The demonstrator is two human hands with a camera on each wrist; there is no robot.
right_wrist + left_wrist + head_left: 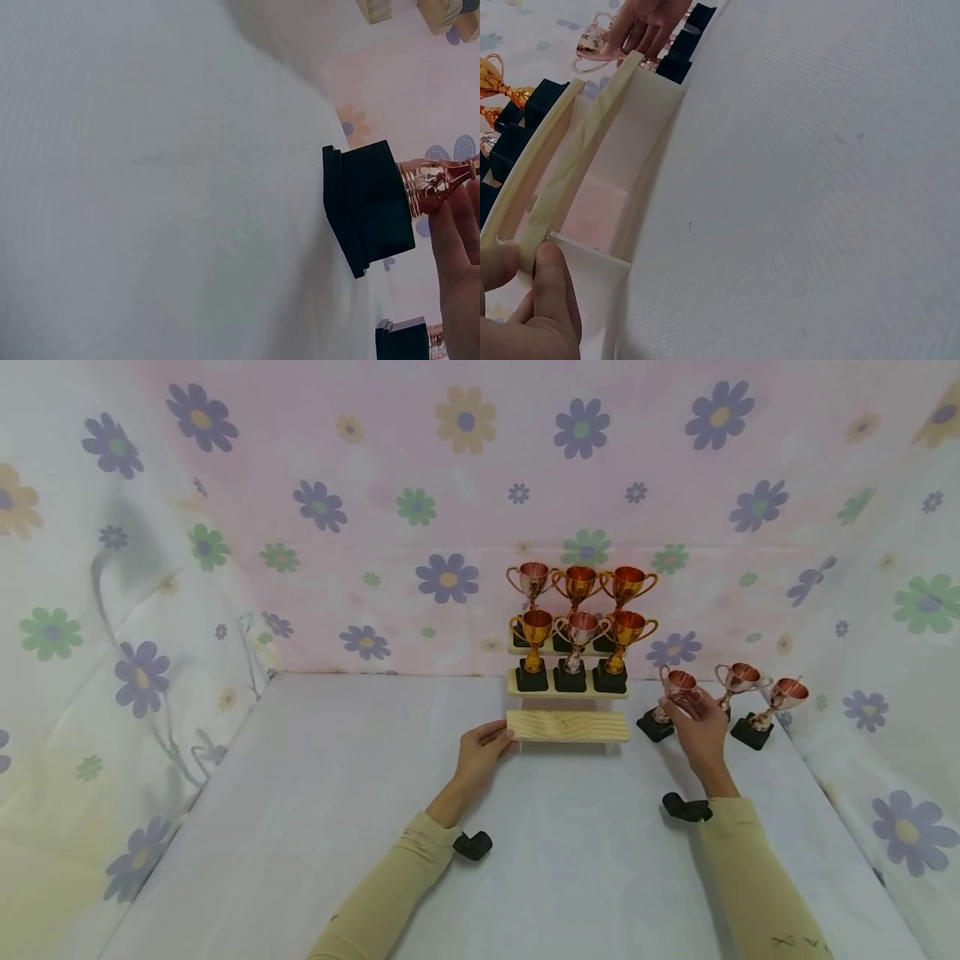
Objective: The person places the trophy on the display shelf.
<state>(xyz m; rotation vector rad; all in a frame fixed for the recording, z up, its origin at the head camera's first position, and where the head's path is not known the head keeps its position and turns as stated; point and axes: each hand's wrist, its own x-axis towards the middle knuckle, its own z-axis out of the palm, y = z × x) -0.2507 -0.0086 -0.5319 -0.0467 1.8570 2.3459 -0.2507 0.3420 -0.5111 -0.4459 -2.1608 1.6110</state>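
Observation:
My left hand (482,753) pinches the left end of the lowest wooden step of a tiered display stand (567,727). In the left wrist view, the thumb and fingers (551,289) hold the board's edge, which has a white support under it. To the right of the stand, my right hand (699,731) grips a rose-gold trophy cup (681,683) by its upper part. Its black base (371,206) shows in the right wrist view, close to the tabletop; whether it touches is unclear. Gold and rose-gold trophies (577,635) fill the two upper steps, three on each.
Two more rose-gold trophies, one partly behind my right hand (741,677) and one farther right (787,693), stand on the white-covered table (360,793). Flower-patterned cloth (390,535) hangs behind and along both sides. Black wrist mounts (472,846) sit at both cuffs.

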